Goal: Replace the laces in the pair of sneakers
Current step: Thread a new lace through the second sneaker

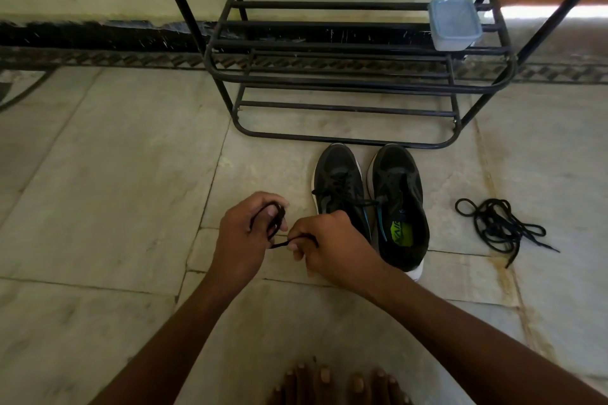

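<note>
Two black sneakers stand side by side on the floor, toes toward a rack: the left sneaker point(339, 184) and the right sneaker point(399, 204) with a green insole label. Both still show black lacing. My left hand point(243, 233) holds a black lace point(274, 217) looped around its fingers. My right hand point(329, 243) pinches the same lace's free end just in front of the left sneaker's heel. A loose bundle of black laces point(500, 227) lies on the floor to the right of the sneakers.
A black metal shoe rack point(345, 76) stands behind the sneakers, with a pale blue lidded plastic box point(455, 25) on its right side. The floor is pale stone tile. My bare toes point(339, 381) show at the bottom edge.
</note>
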A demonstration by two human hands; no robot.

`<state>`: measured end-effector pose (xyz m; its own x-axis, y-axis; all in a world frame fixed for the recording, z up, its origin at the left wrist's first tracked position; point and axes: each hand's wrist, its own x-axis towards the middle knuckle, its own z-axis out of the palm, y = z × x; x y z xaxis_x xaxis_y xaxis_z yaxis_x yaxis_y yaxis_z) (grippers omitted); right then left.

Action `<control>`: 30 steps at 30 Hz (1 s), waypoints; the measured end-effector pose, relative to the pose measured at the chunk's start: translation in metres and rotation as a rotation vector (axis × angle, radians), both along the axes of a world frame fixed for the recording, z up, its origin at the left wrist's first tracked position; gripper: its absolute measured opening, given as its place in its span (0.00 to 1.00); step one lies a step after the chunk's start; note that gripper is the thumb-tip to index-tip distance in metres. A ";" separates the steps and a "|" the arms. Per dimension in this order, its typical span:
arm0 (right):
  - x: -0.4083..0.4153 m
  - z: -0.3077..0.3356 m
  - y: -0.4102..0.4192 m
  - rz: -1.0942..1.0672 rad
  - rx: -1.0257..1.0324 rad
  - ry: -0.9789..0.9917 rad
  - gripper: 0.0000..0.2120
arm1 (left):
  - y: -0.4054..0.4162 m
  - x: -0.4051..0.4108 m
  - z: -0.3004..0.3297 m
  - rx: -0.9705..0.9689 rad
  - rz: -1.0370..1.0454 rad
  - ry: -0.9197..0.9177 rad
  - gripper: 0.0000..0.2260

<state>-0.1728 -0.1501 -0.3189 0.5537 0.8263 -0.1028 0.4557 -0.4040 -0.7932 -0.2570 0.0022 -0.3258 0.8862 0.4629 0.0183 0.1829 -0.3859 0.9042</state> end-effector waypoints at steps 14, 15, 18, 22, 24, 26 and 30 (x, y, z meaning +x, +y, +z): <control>0.016 0.005 0.003 -0.354 -0.107 -0.041 0.11 | 0.024 -0.018 0.001 0.011 0.038 0.134 0.05; 0.017 0.006 0.003 -0.347 -0.109 -0.037 0.11 | 0.025 -0.019 0.000 0.010 0.041 0.146 0.06; 0.017 0.006 0.004 -0.323 -0.156 -0.014 0.10 | 0.029 -0.023 0.000 0.024 0.035 0.195 0.07; 0.013 0.003 0.005 -0.316 -0.203 0.008 0.08 | 0.029 -0.026 0.000 0.040 0.045 0.242 0.10; 0.011 0.001 0.005 -0.305 -0.214 0.012 0.07 | 0.029 -0.028 0.000 0.078 0.034 0.241 0.12; 0.009 -0.001 0.006 -0.275 -0.214 0.010 0.08 | 0.029 -0.030 0.000 0.170 0.024 0.220 0.12; 0.005 -0.005 0.010 -0.107 -0.210 -0.003 0.07 | 0.028 -0.030 0.002 0.263 0.086 0.033 0.08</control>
